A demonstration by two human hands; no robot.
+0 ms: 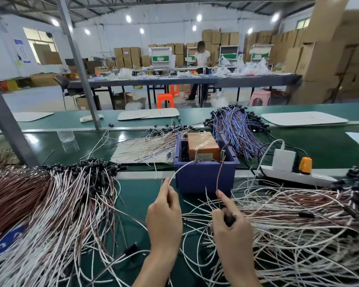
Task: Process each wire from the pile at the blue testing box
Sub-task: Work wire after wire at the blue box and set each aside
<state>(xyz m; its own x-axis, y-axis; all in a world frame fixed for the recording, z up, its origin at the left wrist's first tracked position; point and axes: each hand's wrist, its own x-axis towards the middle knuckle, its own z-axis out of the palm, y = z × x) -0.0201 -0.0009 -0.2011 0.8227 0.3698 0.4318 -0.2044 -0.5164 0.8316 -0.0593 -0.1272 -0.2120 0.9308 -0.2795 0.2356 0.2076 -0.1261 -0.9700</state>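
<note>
The blue testing box [204, 177] stands open-topped on the green bench, with an orange unit [203, 145] inside and two upright metal pins at its near rim. My left hand [164, 214] pinches a white wire [181, 168] whose tip touches the left pin [196, 155]. My right hand [229, 222] grips a brown wire [219, 177] that rises to the right pin [223, 155]; a dark connector sits in that palm. A pile of white and brown wires [298, 224] lies to the right, and another pile [50, 204] lies to the left.
Behind the box lie loose wires on a grey board [141, 150] and a bundle of blue and brown wires [236, 125]. A white power strip [294, 176] with a white adapter and an orange plug sits right of the box. A grey post [6, 123] rises at the left.
</note>
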